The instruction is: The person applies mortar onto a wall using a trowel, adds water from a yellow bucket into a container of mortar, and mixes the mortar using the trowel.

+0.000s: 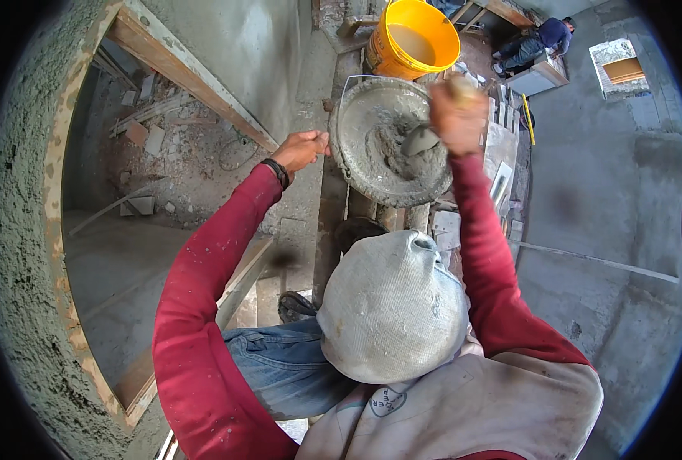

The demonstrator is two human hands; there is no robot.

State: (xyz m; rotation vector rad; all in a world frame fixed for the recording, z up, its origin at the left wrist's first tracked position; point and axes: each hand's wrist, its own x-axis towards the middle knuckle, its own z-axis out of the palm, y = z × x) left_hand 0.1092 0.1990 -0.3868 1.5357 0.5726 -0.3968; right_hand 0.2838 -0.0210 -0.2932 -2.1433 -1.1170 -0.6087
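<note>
A round bucket [349, 169] with a mortar-crusted rim and a thin wire handle stands in front of me. Wet grey mortar [391, 153] lies inside it, heaped and stirred up toward the right. My left hand [303, 149] has its fingers closed at the bucket's left edge, seemingly pinching the rim. Over the right side of the bucket, my right hand [460, 119] is smeared by motion and wrapped round the handle of a trowel. The trowel's blade [419, 141] reaches down into the mortar.
A yellow bucket [425, 38] with murky liquid stands just beyond. A wooden-framed opening [187, 69] on the left looks onto rubble. Planks and tile pieces [447, 228] lie to the right. Farther off, a person [544, 42] bends by a box. A grey wall with a small opening [619, 69] runs along the right.
</note>
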